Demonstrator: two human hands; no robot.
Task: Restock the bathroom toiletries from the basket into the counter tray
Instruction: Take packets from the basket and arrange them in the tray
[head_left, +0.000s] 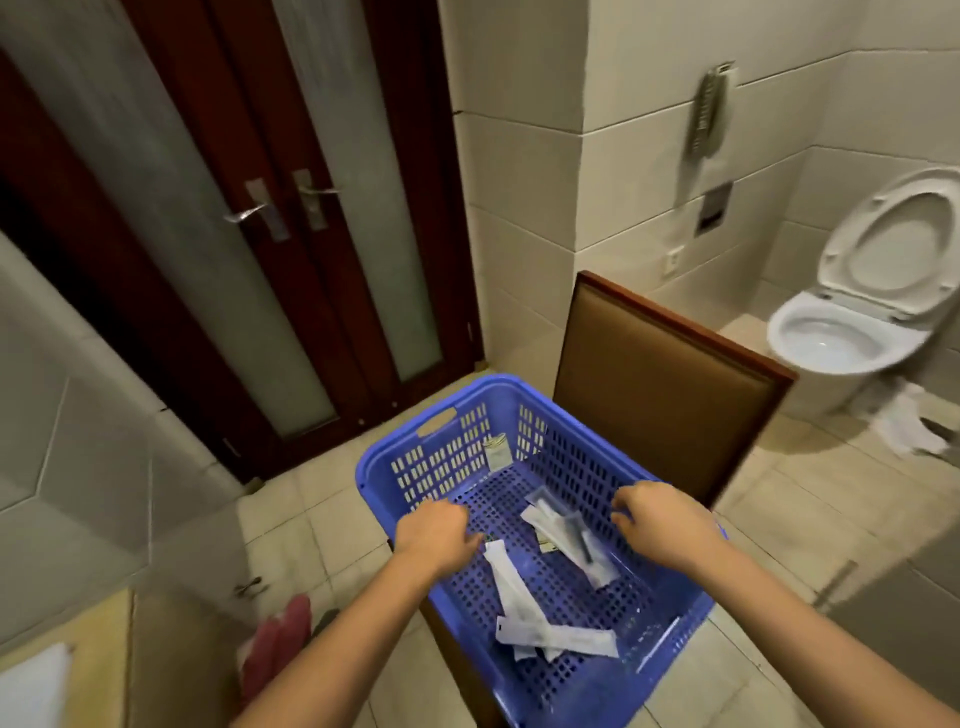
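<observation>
The left hand (434, 535) hangs over the left rim of the blue perforated plastic basket (498, 383), fingers loosely curled with nothing visible between them. The right hand (657, 519) hangs over the right rim, fingers drooping and empty; motion blur leaves it unclear whether either hand touches the rim.

Just beside the left thumb lies the upper end of a long white paper sachet (501, 577); its long axis runs from that thumb diagonally down the basket floor toward the person. The left hand is plainly the nearer one, and a pinch across the sachet's narrow width at that upper end looks like the shortest move.

Between the two hands, closer to the right fingertips, lies a clear plastic packet with a dark slim item inside (563, 530), slanted much the same way; the right hand would likely suit it better.

Near the person's end of the floor several more flat white sachets (561, 642) lie crossed over one another; a small pale packet (496, 452) leans against the far wall, well apart from both hands.

The basket sits on a brown padded chair with a dark wooden frame (670, 374). The counter tray is not in view, so restocking appears barely begun.
</observation>
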